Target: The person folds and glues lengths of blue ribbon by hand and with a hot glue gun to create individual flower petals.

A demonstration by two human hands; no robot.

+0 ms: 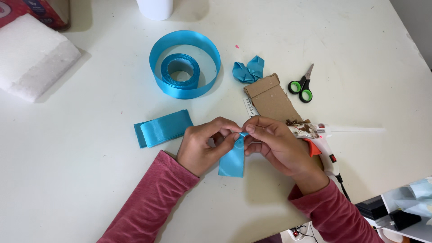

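White tabletop [90,148] all around us, loads of bare room on the near left. We've got our left hand [202,146] and right hand [276,146] both pinched on the top of a blue ribbon piece [232,161], folding it so the tail hangs loose. Ribbon roll [184,64], cut strips [163,128], scissors [302,86] and glue gun [325,148] sit close by.

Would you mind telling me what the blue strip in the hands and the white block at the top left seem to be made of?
Blue strip: likely satin ribbon; smooth sheen, folds softly between both hands. White block: probably foam; matte, grainy, crumbly edges.
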